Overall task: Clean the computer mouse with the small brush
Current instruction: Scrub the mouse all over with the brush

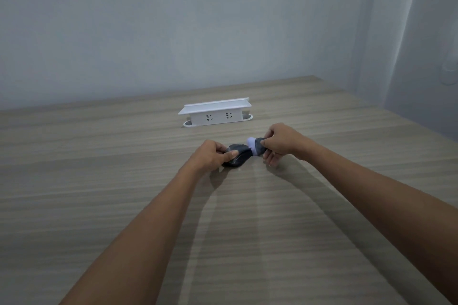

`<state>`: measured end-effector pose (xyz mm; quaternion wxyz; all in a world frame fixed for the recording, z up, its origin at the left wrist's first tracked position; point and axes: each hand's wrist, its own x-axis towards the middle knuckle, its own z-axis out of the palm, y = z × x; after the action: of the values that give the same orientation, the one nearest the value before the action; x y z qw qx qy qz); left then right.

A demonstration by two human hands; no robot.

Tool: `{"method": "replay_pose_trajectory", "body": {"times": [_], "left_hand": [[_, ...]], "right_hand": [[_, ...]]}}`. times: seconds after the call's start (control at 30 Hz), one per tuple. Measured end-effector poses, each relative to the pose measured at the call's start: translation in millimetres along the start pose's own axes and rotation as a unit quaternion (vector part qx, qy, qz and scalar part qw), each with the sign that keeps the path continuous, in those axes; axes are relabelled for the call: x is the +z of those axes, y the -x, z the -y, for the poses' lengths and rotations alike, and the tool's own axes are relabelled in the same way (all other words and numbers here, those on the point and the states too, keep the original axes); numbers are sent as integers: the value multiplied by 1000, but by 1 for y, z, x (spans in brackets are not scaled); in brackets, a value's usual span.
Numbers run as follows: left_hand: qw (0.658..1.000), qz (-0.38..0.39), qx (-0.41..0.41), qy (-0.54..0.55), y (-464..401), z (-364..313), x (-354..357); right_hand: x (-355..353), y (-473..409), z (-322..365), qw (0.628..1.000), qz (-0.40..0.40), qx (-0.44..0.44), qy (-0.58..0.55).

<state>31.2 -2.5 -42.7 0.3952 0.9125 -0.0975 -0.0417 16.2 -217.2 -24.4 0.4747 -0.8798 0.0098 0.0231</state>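
A dark grey computer mouse [239,156] lies on the wooden table [124,193], just past the middle. My left hand [213,155] grips its left side, thumb on top. My right hand [281,142] holds a small brush [256,145] with a dark body and a pale lilac end. The brush touches the mouse's right end. My fingers hide part of the brush and the mouse's left flank.
A white power socket block [215,112] with a flat lid stands farther back on the table, close to the grey wall. A pale curtain [421,44] hangs at the right, beyond the table's right edge.
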Motion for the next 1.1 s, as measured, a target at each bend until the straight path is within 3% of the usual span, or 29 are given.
{"method": "replay_pose_trajectory", "body": {"times": [0.2, 0.33, 0.53, 0.7, 0.93, 1.1], "left_hand": [[984, 83, 21, -158, -7, -22, -15], [966, 103, 30, -235, -9, -34, -16], [967, 84, 54, -234, -12, -32, -8], [962, 93, 75, -247, -17, -29, -10], [944, 124, 87, -294, -20, -34, -12], [939, 122, 90, -309, -20, -36, -13]], "right_hand": [[-14, -2, -1, 998, -63, -17, -22], [-19, -2, -2, 998, -49, -20, -19], [-16, 1, -5, 1000, -10, 0, -19], [-34, 8, -3, 997, 75, -6, -8], [-23, 4, -14, 999, 15, -30, -18], [-37, 7, -5, 994, 98, -39, 38]]}}
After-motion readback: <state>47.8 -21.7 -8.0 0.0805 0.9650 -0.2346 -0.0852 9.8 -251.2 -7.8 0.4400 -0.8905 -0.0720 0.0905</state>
